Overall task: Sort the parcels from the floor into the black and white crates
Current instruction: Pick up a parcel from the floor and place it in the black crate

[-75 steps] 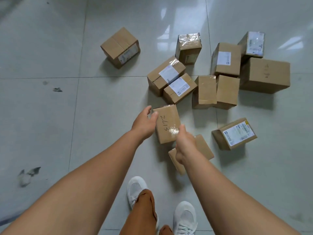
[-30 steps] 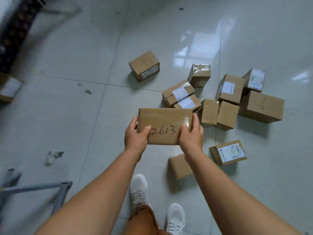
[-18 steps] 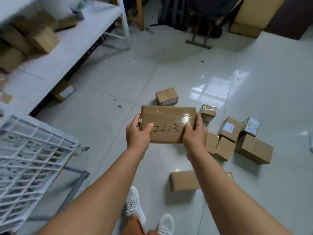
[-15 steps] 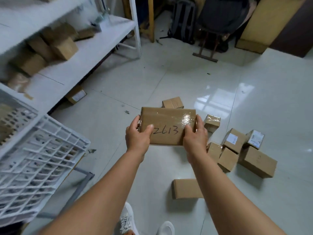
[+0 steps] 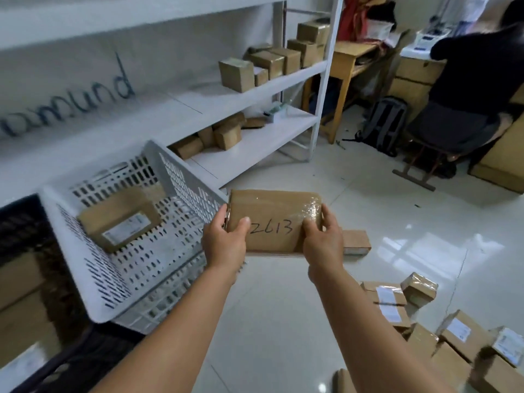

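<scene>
I hold a flat brown parcel [image 5: 272, 214] marked "2613" in front of me, just right of the white crate [image 5: 93, 285]. My left hand [image 5: 224, 242] grips its left end and my right hand [image 5: 321, 242] grips its right end, thumbs on top. One labelled parcel [image 5: 119, 219] lies inside the white crate. The black crate [image 5: 31, 236] stands at the far left with cardboard parcels [image 5: 19, 316] in it. Several more parcels [image 5: 453, 341] lie on the floor at the lower right, and one parcel [image 5: 355, 242] sits just beyond my right hand.
White shelving [image 5: 249, 148] with cardboard boxes [image 5: 263, 66] runs along the left. A person in dark clothes [image 5: 476, 80] sits at a wooden desk [image 5: 348, 61] at the back right, with a backpack [image 5: 382, 123] on the floor. Glossy white tiles [image 5: 397, 217] stretch between.
My view has swung up and left from the floor pile to the crates and shelving. The parcel stays gripped in both hands and now sits beside the white crate.
</scene>
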{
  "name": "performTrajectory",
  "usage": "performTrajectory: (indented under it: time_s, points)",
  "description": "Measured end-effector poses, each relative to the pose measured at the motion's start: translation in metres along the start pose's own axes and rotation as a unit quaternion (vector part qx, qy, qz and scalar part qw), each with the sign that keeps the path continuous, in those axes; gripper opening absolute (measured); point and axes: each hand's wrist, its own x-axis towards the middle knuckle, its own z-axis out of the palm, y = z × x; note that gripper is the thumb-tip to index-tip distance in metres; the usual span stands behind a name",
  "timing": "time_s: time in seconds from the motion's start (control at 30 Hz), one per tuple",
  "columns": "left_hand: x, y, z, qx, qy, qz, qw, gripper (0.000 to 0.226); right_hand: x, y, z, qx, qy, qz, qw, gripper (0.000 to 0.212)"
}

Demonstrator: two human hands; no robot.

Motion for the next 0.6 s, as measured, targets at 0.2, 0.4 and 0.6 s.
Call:
performTrajectory:
  time_s: [0.2,0.4,0.6]
  points:
    - [0.026,0.009,-0.118,-0.022,0.059,0.004,0.998,0.061,-0.064,-0.031,0.098,0.007,-0.076,-0.011,0.997,0.058]
    - [0.047,0.001,-0.236,-0.051,0.127,-0.003,0.991,0.063,-0.135,-0.052,0.192,0.007,-0.144,-0.038,0.989,0.057]
    - [0.055,-0.023,-0.343,-0.07,0.2,-0.013,0.977,0.061,-0.203,-0.045,0.281,-0.02,-0.213,-0.057,0.975,0.055]
